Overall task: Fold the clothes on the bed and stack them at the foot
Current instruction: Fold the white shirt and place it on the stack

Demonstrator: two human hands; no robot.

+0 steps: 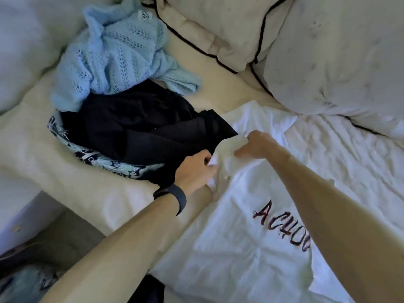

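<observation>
A white T-shirt (240,243) with dark red lettering lies spread on the bed in front of me. Its sleeve is bunched up between my hands. My left hand (195,169), with a dark band on the wrist, grips the sleeve's near side. My right hand (254,144) pinches the sleeve's far side. Just left of the hands lies a heap of unfolded clothes: a black garment (140,125), a light blue knitted top (113,57) behind it, and a blue patterned piece (98,158) under the black one.
Two pale pillows with black piping (214,25) and a bulky white duvet (341,57) fill the back right. The cream sheet (28,149) runs to the bed's left edge, with floor and a bluish item (24,285) below at the lower left.
</observation>
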